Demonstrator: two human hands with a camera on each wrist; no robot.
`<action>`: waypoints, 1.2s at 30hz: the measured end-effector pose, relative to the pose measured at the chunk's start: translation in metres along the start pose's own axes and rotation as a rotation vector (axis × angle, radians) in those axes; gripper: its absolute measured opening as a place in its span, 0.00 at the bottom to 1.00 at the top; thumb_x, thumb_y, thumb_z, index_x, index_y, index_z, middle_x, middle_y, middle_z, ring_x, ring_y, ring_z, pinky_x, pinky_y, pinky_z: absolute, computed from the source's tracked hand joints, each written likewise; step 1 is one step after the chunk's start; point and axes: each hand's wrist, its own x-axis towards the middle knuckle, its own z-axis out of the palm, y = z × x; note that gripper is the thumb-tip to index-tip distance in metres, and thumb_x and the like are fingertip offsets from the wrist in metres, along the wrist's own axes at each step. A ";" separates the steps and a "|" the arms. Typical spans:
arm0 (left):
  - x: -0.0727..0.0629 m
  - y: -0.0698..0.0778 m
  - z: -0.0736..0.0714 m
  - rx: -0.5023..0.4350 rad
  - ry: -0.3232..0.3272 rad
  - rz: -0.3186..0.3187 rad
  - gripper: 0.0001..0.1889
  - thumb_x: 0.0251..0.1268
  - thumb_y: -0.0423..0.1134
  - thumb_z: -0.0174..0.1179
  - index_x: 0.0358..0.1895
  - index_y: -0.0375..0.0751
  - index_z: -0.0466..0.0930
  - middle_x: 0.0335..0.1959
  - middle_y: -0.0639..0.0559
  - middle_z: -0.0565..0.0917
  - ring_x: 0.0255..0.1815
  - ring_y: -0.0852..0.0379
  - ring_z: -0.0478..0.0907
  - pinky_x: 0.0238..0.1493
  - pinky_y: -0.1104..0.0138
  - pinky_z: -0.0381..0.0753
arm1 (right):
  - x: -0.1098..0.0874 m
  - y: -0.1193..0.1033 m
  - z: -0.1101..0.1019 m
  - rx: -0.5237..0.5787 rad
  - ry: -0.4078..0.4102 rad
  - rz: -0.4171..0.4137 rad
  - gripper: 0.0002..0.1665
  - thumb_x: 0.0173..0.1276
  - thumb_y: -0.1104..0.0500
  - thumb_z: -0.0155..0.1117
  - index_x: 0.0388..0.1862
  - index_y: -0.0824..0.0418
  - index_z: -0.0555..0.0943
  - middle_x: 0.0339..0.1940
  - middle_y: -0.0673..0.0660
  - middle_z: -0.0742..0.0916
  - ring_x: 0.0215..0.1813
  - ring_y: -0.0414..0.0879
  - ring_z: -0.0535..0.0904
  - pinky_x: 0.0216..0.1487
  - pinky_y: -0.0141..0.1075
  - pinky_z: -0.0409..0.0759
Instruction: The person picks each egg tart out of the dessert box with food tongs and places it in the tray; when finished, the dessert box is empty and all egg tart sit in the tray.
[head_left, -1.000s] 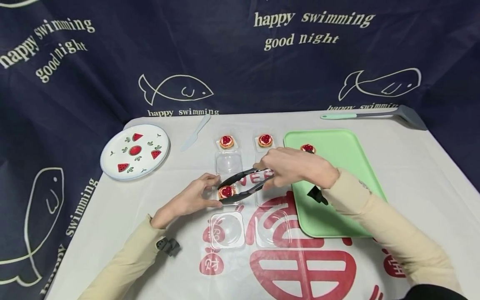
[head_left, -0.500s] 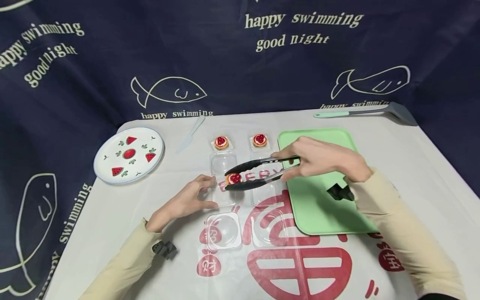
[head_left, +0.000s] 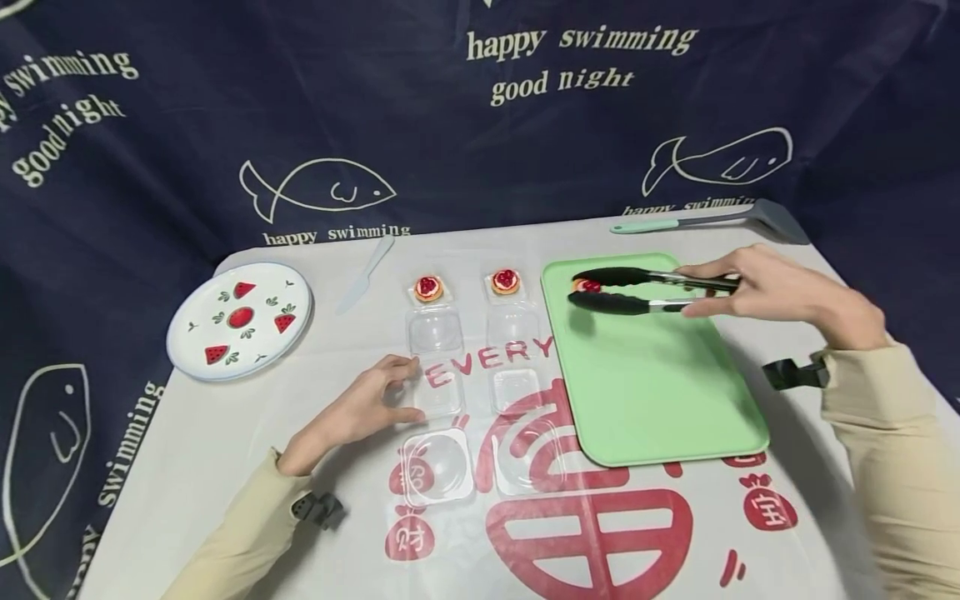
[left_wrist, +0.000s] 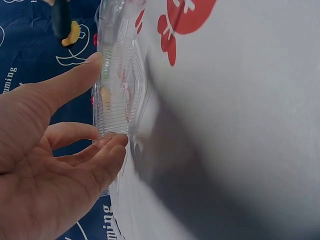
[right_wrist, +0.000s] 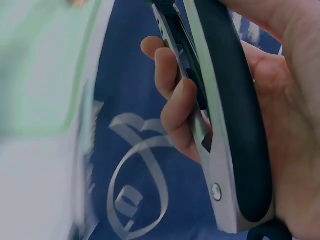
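My right hand point(head_left: 780, 287) grips black-tipped metal tongs point(head_left: 633, 304) over the back left of the green tray point(head_left: 645, 400). A small red-topped tart point(head_left: 587, 286) sits between the tongs' tips. In the right wrist view my fingers point(right_wrist: 175, 100) wrap the handles. My left hand point(head_left: 360, 408) holds the left edge of a clear plastic box point(head_left: 442, 390), thumb and fingers spread over its two sides. In the left wrist view the thumb and fingertips lie against its ribbed wall point(left_wrist: 117, 112). No tart shows in this box.
Behind stand two clear boxes with a tart each, one at left point(head_left: 428, 287) and one at right point(head_left: 506, 281). An open lid point(head_left: 438, 467) lies in front. Around are a watermelon-patterned plate point(head_left: 258, 342), a pale knife point(head_left: 365, 275) and a spatula point(head_left: 705, 221).
The tongs have lifted the tart out of the box by my left hand and swung right with it to the tray. My left hand stays at the box.
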 end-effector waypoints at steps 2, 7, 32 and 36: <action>0.000 0.000 0.000 -0.002 -0.001 -0.002 0.38 0.53 0.34 0.72 0.64 0.18 0.66 0.61 0.30 0.72 0.58 0.34 0.75 0.61 0.49 0.75 | -0.009 0.018 0.000 0.006 0.024 0.062 0.33 0.52 0.51 0.78 0.58 0.60 0.82 0.23 0.54 0.81 0.16 0.34 0.55 0.18 0.33 0.60; -0.001 0.000 0.000 -0.010 -0.008 -0.010 0.38 0.53 0.35 0.72 0.65 0.18 0.65 0.61 0.30 0.72 0.58 0.33 0.75 0.62 0.49 0.74 | -0.028 0.050 0.001 -0.038 0.051 0.139 0.33 0.52 0.52 0.78 0.57 0.63 0.83 0.27 0.54 0.83 0.17 0.35 0.56 0.19 0.33 0.59; -0.005 -0.001 0.004 -0.070 -0.005 -0.047 0.41 0.52 0.36 0.72 0.67 0.22 0.62 0.61 0.31 0.74 0.63 0.33 0.70 0.68 0.43 0.65 | -0.037 0.059 0.017 -0.126 0.067 0.124 0.38 0.52 0.51 0.78 0.58 0.69 0.80 0.16 0.48 0.78 0.21 0.41 0.65 0.26 0.33 0.65; -0.005 -0.006 0.004 -0.110 -0.029 -0.057 0.43 0.52 0.37 0.72 0.68 0.22 0.58 0.62 0.29 0.72 0.64 0.33 0.68 0.69 0.42 0.61 | -0.046 0.058 0.017 -0.107 0.124 0.148 0.40 0.51 0.50 0.79 0.61 0.67 0.79 0.17 0.52 0.79 0.24 0.42 0.66 0.27 0.32 0.65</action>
